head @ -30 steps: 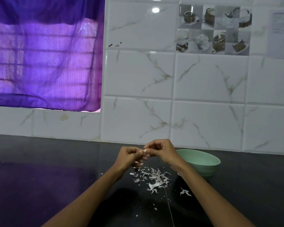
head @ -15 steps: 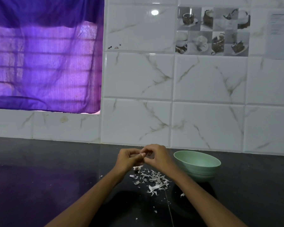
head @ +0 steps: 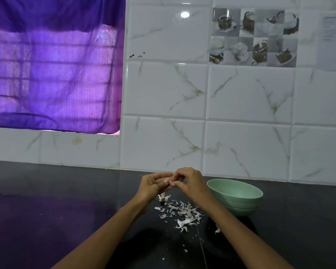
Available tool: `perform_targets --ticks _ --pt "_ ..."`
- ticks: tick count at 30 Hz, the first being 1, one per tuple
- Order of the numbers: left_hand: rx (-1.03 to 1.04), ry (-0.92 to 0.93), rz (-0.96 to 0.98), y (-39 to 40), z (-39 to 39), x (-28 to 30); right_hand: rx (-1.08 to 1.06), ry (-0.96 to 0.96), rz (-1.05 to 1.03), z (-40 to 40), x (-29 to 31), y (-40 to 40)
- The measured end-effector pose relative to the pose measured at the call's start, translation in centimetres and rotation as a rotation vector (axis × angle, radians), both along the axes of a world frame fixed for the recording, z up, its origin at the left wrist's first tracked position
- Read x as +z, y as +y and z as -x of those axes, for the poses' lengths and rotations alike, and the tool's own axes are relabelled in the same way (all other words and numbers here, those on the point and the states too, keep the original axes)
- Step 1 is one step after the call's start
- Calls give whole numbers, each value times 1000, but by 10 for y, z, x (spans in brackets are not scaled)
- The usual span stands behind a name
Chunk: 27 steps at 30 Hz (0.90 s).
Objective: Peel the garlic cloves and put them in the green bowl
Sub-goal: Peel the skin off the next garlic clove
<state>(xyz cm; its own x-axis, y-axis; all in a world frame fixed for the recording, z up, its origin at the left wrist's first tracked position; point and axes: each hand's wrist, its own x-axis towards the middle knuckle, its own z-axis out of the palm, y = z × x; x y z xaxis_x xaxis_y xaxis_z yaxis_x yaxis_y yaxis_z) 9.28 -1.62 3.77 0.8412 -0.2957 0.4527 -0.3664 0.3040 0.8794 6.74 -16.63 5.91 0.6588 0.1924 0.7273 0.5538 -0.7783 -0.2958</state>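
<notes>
My two hands meet above the dark counter (head: pixel 66 220), a little in front of the tiled wall (head: pixel 163 142). My left hand (head: pixel 153 186) has its fingers curled inward, and my right hand (head: pixel 189 182) bends over from the other side, so that the fingertips of both hands touch at one place. Between them I pinch a small pale thing, the clove (head: pixel 168 183); only a little of it shows, and I cannot tell how much skin is on it. Both hands are closed on this clove, not apart. Below my hands, on the counter, lies a loose heap of white skins (head: pixel 182 211), with some small bits scattered nearer to me. At the far left edge of the heap, just under my left wrist, lies one bigger white piece (head: pixel 163 198) that looks like a part of a garlic head, but I cannot say this for sure. The green bowl (head: pixel 236 197) stands on the counter to the right of my right hand, near to it but not touching, and close to the wall. I cannot see what is inside the bowl from this angle. On the left a purple curtain (head: pixel 52 70) hangs over the window, and its colour is reflected on the counter.
</notes>
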Motion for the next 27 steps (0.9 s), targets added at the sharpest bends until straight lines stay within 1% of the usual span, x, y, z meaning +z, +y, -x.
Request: perform_targets --ticks 9,14,19,22,24,27 --pt "-33 -39 -41 -2 6 2 -73 30 146 8 2 0" --pt "-9 -25 -3 -1 6 2 -127 -44 152 11 1 6" --pt "42 54 54 -4 3 -2 -157 -75 168 8 -4 10" --pt "58 126 124 -5 4 -1 -123 -59 169 8 -4 10" --pt "50 140 159 -3 4 1 -103 -44 186 9 -3 10" --pt "66 162 172 -2 3 0 -96 -42 133 7 -1 7"
